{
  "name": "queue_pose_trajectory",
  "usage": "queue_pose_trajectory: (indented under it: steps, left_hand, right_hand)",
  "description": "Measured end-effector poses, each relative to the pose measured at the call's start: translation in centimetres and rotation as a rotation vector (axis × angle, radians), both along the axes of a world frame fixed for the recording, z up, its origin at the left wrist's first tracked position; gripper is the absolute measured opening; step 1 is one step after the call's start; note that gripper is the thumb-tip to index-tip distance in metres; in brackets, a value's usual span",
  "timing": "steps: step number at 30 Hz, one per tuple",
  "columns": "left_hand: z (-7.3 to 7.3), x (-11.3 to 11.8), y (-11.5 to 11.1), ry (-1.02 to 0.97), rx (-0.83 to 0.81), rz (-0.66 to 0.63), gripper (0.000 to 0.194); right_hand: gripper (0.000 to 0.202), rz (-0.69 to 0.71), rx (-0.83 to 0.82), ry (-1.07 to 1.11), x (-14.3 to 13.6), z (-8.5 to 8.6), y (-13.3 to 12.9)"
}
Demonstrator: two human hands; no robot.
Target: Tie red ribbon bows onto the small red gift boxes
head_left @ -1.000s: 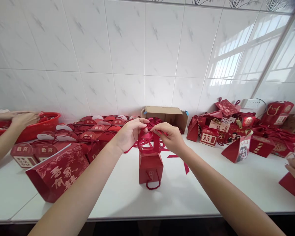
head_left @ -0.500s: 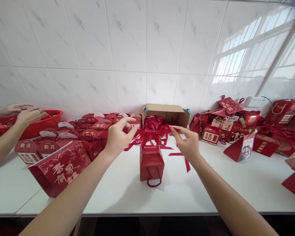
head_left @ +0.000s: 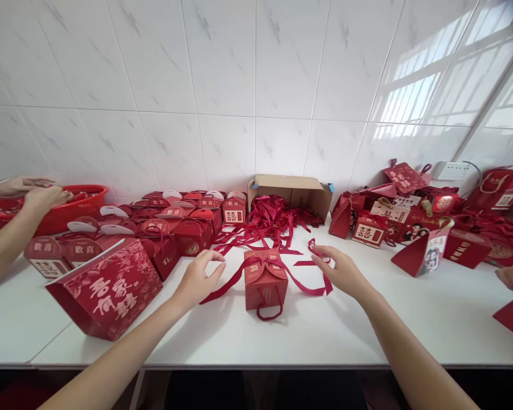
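A small red gift box (head_left: 265, 287) with a twisted cord handle stands upright before me. Its top flaps are folded down, and a dark red ribbon (head_left: 301, 285) crosses the top with a knot in the middle. Both ribbon tails spread sideways from the box. My left hand (head_left: 200, 276) hovers left of the box near one tail, thumb and fingers apart. To the right, my right hand (head_left: 337, 269) is also open, its fingertips close to a curled bit of ribbon. I cannot tell whether they touch it.
Behind the box, a pile of ribbons (head_left: 271, 219) spills from a cardboard carton (head_left: 288, 182). Rows of red boxes (head_left: 194, 230) and a larger box (head_left: 111, 290) stand left; more gift boxes (head_left: 370, 228) are right. Another person's hands (head_left: 47, 196) work over a red basin (head_left: 89, 199).
Both hands have moved apart slightly and lowered, letting go of the ribbon they held stretched above the box. The ribbon now drops to either side, and the box top sits flatter.
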State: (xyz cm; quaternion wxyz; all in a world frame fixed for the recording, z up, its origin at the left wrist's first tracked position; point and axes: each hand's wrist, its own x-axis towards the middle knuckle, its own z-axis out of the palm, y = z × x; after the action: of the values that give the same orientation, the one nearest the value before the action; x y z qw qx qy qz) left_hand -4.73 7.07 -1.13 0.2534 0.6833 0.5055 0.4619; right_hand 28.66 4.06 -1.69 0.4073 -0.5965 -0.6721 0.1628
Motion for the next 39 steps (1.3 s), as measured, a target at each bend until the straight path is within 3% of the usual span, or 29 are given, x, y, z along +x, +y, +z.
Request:
queue_pose_trajectory:
  steps: [4, 7, 9, 15, 19, 21, 24, 29, 34, 39]
  left_hand:
    - [0.6, 3.5, 0.1, -0.032, -0.059, -0.090, 0.030]
    - [0.5, 5.1, 0.1, -0.029, -0.071, -0.179, 0.032]
    - [0.2, 5.5, 0.1, -0.024, -0.071, -0.204, 0.031]
    - [0.2, 5.7, -0.2, -0.053, -0.113, -0.236, 0.033]
    - [0.6, 5.8, -0.4, -0.078, -0.221, -0.125, 0.052]
    - [0.7, 5.7, -0.3, -0.058, -0.287, -0.094, 0.059]
    - [0.9, 5.4, 0.1, 0.027, -0.336, -0.148, 0.049]
    - [1.0, 4.8, 0.6, 0.117, -0.400, -0.239, 0.046]
    - [0.5, 4.5, 0.4, 0.179, -0.343, -0.113, 0.054]
    - [1.0, 4.2, 0.3, 0.231, -0.213, -0.095, 0.048]
  right_hand:
    - [0.049, 0.331, 0.045, -0.055, -4.2, 1.9, 0.4]
    - [0.064, 0.460, 0.075, -0.146, -6.2, 2.5, 0.8]
    - [0.059, 0.498, 0.063, -0.168, -6.9, 2.7, 1.1]
    - [0.044, 0.508, 0.106, -0.182, -7.4, 2.3, 1.3]
    - [0.039, 0.393, 0.097, -0.068, -7.2, 0.8, 1.4]
    - [0.048, 0.255, 0.032, 0.016, -6.8, 0.3, 1.6]
    - [0.056, 0.136, -0.197, 0.096, -6.2, 0.2, 1.9]
    - [0.059, 0.265, -0.403, 0.184, -5.4, 0.7, 2.2]
    - [0.060, 0.311, -0.454, 0.290, -4.1, 0.5, 2.5]
    - [0.053, 0.410, -0.469, 0.422, -3.4, 1.3, 2.0]
